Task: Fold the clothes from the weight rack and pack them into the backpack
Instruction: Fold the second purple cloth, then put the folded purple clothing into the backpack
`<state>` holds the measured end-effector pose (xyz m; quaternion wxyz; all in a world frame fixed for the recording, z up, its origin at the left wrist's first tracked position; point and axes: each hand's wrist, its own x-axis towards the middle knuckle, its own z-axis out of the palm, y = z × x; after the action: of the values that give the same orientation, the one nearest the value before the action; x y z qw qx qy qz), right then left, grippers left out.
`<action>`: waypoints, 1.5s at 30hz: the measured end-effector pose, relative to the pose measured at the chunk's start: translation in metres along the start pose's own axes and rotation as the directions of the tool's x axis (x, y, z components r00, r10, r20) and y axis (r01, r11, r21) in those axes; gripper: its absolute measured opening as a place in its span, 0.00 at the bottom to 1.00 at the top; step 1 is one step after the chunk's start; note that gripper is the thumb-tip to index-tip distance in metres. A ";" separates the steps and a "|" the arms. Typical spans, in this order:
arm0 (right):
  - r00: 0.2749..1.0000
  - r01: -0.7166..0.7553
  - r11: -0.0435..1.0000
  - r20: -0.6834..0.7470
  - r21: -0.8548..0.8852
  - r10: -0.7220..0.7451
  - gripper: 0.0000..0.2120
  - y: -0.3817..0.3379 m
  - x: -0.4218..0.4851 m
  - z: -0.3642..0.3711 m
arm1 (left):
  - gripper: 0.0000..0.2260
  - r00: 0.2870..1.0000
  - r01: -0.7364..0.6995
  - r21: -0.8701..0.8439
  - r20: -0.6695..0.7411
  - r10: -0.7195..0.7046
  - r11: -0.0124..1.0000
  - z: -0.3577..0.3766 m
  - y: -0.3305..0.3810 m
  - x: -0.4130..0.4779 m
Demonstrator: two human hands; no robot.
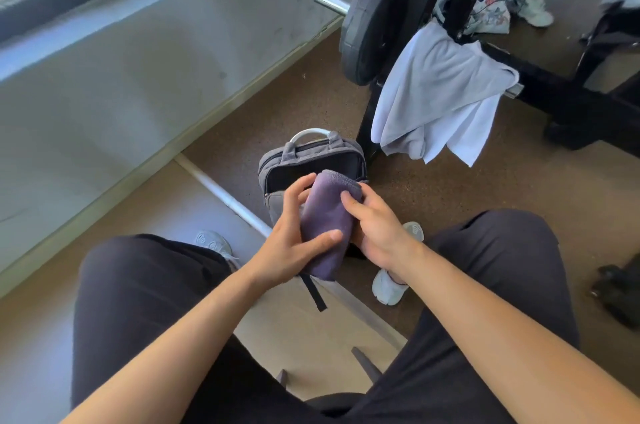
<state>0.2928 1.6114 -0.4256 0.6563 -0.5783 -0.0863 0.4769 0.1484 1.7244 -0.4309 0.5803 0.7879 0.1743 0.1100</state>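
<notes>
While only the head view is on hand, I log from it alone: person seated, knees apart, with the backpack [288,151] standing upright on the floor between the feet, its main compartment unzipped and gaping dark. Folded purple garment [327,216] is held just above and in front of that opening, its far end overlapping the bag's near rim; whether it touches the rim I cannot tell. Left hand [294,243] grips the bundle from the left, thumb laid across its near face, fingers curled round the far side. Right hand [375,233] grips the right edge, fingers [348,200] curled over the top and close together. Both grips hold the fold compact. A second garment, pale grey [436,91], hangs unfolded over a bar of the weight rack [540,74], right of the bag and well apart from the hands, beside a black weight plate [370,22]. Step in hand, as I judge it: packing one folded piece, its folding done. Task roughly half through, since the pale piece is not yet taken down. Next move calls for tipping the bundle's far end down into the opening and sliding it in without letting the fold spring loose; the mouth looks only a little wider than the bundle, so one hand may need to spread the zip edge.
</notes>
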 end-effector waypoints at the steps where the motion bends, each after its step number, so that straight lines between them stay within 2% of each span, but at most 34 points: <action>1: 1.000 -0.001 1.000 -0.011 -0.014 0.001 0.14 0.003 0.001 0.000 | 0.38 0.998 -0.058 0.078 0.031 0.056 0.995 0.004 -0.001 0.000; 3: 0.998 0.006 0.994 -0.068 -0.108 -0.013 0.11 0.010 0.004 0.001 | 0.36 0.993 -0.106 0.172 0.068 0.095 0.979 0.008 -0.004 0.003; 6: 0.991 -0.017 0.945 -0.134 -0.328 -0.028 0.09 0.016 0.006 -0.001 | 0.33 0.991 -0.040 0.210 0.132 0.012 0.977 0.005 -0.009 0.005; 9: 0.989 -0.095 0.939 -0.136 -0.332 0.052 0.12 0.019 0.009 -0.004 | 0.31 0.985 0.027 0.179 0.165 -0.058 0.983 -0.002 -0.012 0.004; 12: 0.986 -0.157 0.917 -0.103 -0.368 0.127 0.14 0.019 0.010 -0.007 | 0.28 0.980 0.025 0.227 0.185 -0.068 0.974 -0.010 -0.020 0.002; 15: 0.992 -0.126 0.820 -0.083 -0.558 0.096 0.11 0.012 0.016 -0.017 | 0.28 0.987 0.030 0.367 0.135 -0.084 0.930 -0.018 -0.031 0.000; 19: 0.993 -0.100 0.718 -0.117 -0.689 0.026 0.09 -0.008 0.039 -0.043 | 0.28 0.993 0.065 0.467 0.057 -0.103 0.882 -0.039 -0.040 0.008; 26: 0.992 0.076 0.397 0.030 -0.915 -0.121 0.05 -0.042 0.109 -0.071 | 0.29 0.991 0.007 0.564 0.105 -0.081 0.825 -0.071 -0.040 0.049; 29: 0.985 0.110 0.355 0.055 -0.928 -0.162 0.05 -0.040 0.142 -0.072 | 0.29 0.984 -0.016 0.610 0.150 -0.096 0.792 -0.085 -0.042 0.084; 32: 0.986 0.108 0.361 0.053 -0.926 -0.160 0.07 -0.024 0.167 -0.075 | 0.28 0.970 -0.037 0.648 0.206 -0.128 0.761 -0.092 -0.050 0.124; 36: 0.985 0.127 0.281 0.087 -0.951 -0.149 0.17 -0.001 0.183 -0.084 | 0.28 0.954 -0.136 0.734 0.277 -0.110 0.665 -0.087 -0.068 0.175; 38: 0.991 0.104 0.238 0.080 -0.966 -0.110 0.29 0.005 0.187 -0.087 | 0.28 0.927 -0.233 0.781 0.358 -0.111 0.580 -0.078 -0.083 0.197; 41: 0.995 0.091 0.117 0.087 -0.989 -0.038 0.46 0.012 0.187 -0.093 | 0.27 0.864 -0.383 0.786 0.491 -0.113 0.485 -0.062 -0.110 0.224; 45: 0.990 0.139 0.013 0.138 -0.990 -0.008 0.55 0.019 0.181 -0.100 | 0.26 0.795 -0.492 0.783 0.582 -0.170 0.381 -0.042 -0.143 0.236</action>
<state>0.4456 1.6726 -0.5521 0.0816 -0.8437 -0.4558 0.2715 0.3273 1.8940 -0.5608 0.0600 0.9783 -0.0626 -0.1881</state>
